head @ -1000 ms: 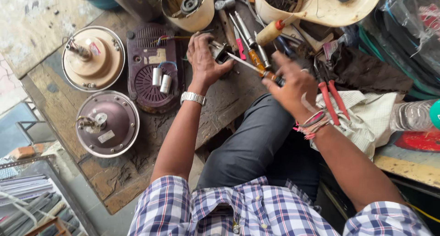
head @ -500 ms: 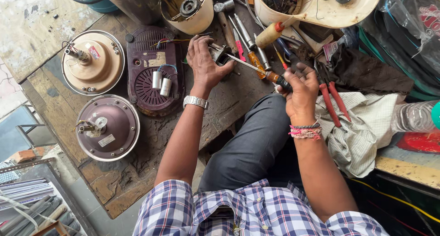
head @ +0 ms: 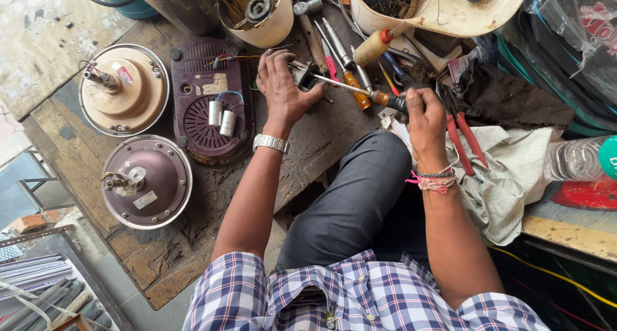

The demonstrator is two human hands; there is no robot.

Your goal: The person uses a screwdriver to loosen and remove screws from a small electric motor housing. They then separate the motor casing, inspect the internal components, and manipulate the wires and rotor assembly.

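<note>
My left hand [head: 283, 87], with a metal watch on the wrist, is closed over a small dark metal part [head: 302, 76] on the wooden bench [head: 160, 254]. My right hand [head: 424, 109], with threads tied at the wrist, grips the black and orange handle of a screwdriver [head: 379, 98]. Its thin shaft runs left to the part under my left hand. A maroon motor housing [head: 209, 99] with two small capacitors and loose wires lies just left of my left hand.
A cream motor cover [head: 124, 90] and a maroon domed cover [head: 146, 181] sit at the left. Several screwdrivers, a hammer [head: 308, 19], red-handled pliers [head: 463, 141], a cream tub of parts [head: 443, 9] and a checked cloth [head: 508, 177] crowd the right. A plastic bottle [head: 578, 157] lies far right.
My right hand has closed on the screwdriver handle and brought its tip to the part. My left hand has stayed on the part.
</note>
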